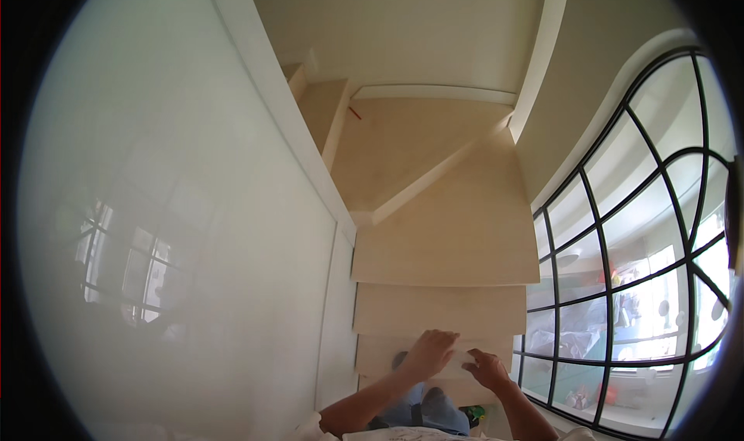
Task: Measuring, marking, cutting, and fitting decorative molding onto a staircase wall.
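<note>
In front of my body, above the lower steps, both hands are close together. A small whitish piece (461, 356) spans the gap between them; it blends with the pale steps, and I cannot tell its kind. My left hand (432, 353) is closed, its fingers bent over the left end of that piece. From the other side, my right hand (487, 370) pinches it with curled fingers. Below the hands are my blue-clad legs (440, 410) and a green and dark item (470, 415), partly covered by them.
Beige stairs (446, 247) climb ahead and turn left at angled steps. A thin red strip (355, 113) lies on an upper one. A glossy white panel (178, 232) borders the left; a black-framed window grid (606, 247) borders the right, with bags and bright windows beyond.
</note>
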Demonstrator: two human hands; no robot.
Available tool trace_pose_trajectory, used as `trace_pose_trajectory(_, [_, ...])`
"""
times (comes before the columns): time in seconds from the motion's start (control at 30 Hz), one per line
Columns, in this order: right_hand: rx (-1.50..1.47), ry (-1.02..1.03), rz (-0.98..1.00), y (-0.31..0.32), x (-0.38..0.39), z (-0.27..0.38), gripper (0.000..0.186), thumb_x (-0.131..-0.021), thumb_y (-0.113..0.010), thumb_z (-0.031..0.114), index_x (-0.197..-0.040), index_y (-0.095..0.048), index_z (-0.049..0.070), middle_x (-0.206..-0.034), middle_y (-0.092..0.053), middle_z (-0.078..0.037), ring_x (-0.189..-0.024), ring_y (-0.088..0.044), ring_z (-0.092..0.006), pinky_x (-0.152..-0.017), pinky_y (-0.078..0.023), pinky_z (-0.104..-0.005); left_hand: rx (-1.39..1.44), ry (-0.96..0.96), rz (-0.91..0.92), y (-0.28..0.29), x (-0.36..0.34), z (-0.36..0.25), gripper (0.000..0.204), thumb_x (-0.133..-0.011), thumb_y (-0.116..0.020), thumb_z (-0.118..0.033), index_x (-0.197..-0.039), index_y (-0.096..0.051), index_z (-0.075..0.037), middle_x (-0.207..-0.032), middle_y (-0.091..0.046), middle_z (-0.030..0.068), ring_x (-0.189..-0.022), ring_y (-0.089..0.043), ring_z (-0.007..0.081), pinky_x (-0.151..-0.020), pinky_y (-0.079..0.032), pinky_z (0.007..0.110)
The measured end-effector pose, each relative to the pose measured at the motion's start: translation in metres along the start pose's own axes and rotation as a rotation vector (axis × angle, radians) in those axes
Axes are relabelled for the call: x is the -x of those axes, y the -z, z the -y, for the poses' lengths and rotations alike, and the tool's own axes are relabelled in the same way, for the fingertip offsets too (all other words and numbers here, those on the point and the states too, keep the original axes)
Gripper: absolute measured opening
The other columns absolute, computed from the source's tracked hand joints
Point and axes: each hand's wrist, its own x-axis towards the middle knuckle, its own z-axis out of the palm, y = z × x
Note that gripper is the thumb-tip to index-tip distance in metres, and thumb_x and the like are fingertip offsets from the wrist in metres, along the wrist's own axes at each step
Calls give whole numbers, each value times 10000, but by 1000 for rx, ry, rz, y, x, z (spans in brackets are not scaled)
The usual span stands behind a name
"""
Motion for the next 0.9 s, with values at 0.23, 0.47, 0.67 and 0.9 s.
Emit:
trace_pose_trajectory(0.23, [-18,-442,-358,97,8,-19,317,-850,-727,277,-992,-646,5,-688,-616,-186,-671,-653,-350,-621,-481,-462,111,234,-36,68,-105,55,362,-942,-635,-172,-1271,-584,-28,-1186,-649,159,-1130,-592,367,-975,-475,460])
trace_pose_trajectory(0.47, [-345,-413,-638,176,-47,-38,184,-863,-677,107,-987,-655,-28,-772,-657,-93,-694,-591,-180,-652,-482,-358,99,320,130,106,-190,98,311,-948,-650,-199,-1193,-640,-9,-1130,-670,193,-1085,-626,377,-933,-492,484])
trace_pose_trajectory(0.67, [-673,-213,-490,279,-171,57,254,-870,-663,57,-1100,-639,-48,-1001,-678,-74,-954,-602,-151,-853,-495,-314,66,414,306,149,-236,84,270,-928,-642,-211,-1116,-667,-18,-1070,-696,184,-1034,-655,373,-918,-502,472])
trace_pose_trajectory(0.9, [-456,-145,-240,354,-369,132,270,-894,-677,104,-1112,-643,-52,-1002,-696,-79,-940,-637,-161,-792,-521,-325,86,561,235,214,-293,100,256,-941,-643,-241,-1085,-670,-31,-1032,-701,195,-1000,-668,387,-874,-514,484])
